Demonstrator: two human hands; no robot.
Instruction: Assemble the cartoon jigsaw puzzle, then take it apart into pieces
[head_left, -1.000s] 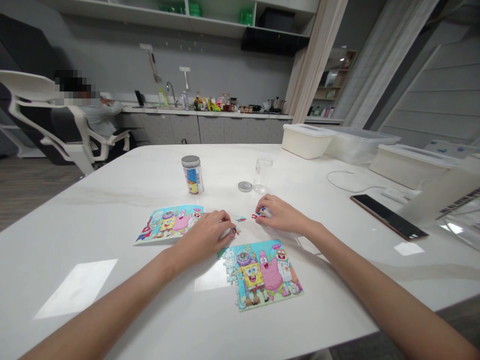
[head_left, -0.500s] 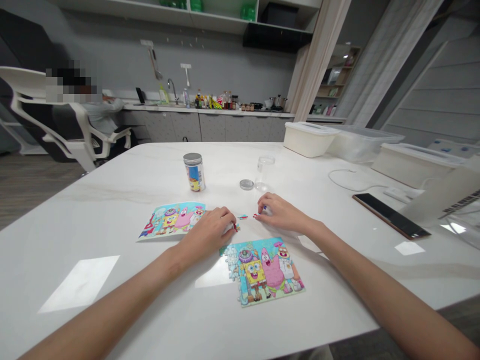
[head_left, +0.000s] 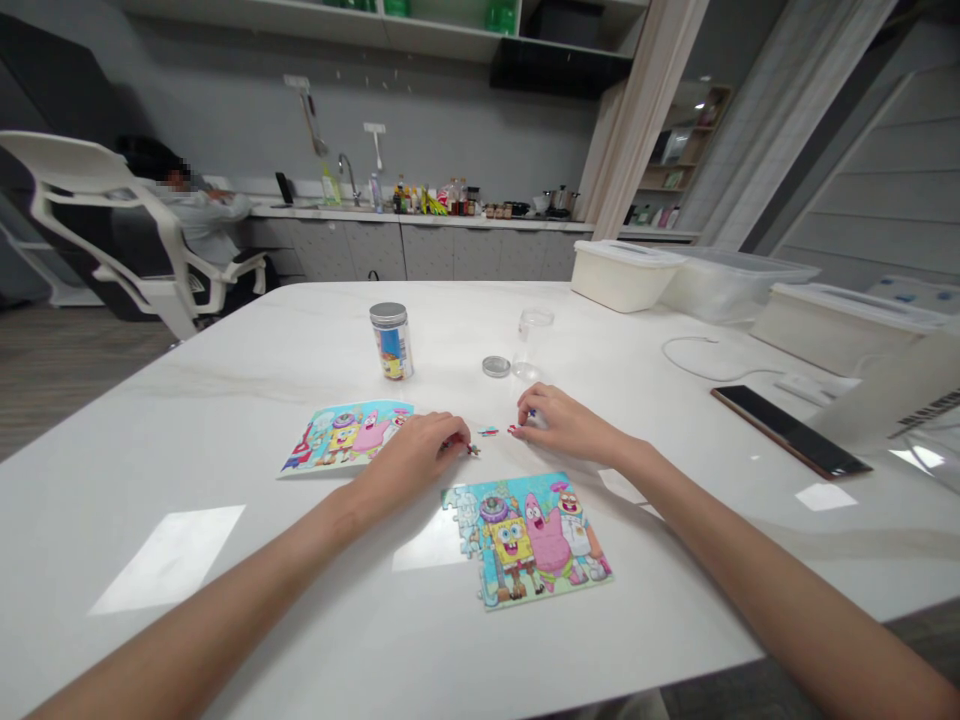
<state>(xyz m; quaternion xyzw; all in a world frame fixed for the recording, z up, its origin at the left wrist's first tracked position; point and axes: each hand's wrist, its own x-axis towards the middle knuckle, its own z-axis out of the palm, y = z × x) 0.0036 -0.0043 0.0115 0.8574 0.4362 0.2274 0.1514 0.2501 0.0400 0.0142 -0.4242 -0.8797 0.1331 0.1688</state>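
A nearly assembled cartoon jigsaw puzzle (head_left: 529, 538) lies on the white table (head_left: 225, 400) in front of me. My left hand (head_left: 416, 455) rests curled just above its top left corner, fingertips pinched on a small puzzle piece (head_left: 471, 449). My right hand (head_left: 564, 424) is curled above the puzzle's top right, fingers pinching a small piece (head_left: 516, 430). One loose piece (head_left: 488, 431) lies between the hands. A printed reference picture (head_left: 346, 436) lies to the left of my left hand.
A lidded jar (head_left: 391, 341) with pieces, a loose metal lid (head_left: 496, 366) and an open clear jar (head_left: 531, 341) stand beyond the hands. A phone (head_left: 791, 431), cable and plastic bins (head_left: 626, 276) sit at right. A person sits in a white chair (head_left: 97, 215) far left.
Both hands stay almost still over the loose pieces; my left fingers have shifted slightly on their piece. The view has drifted a little.
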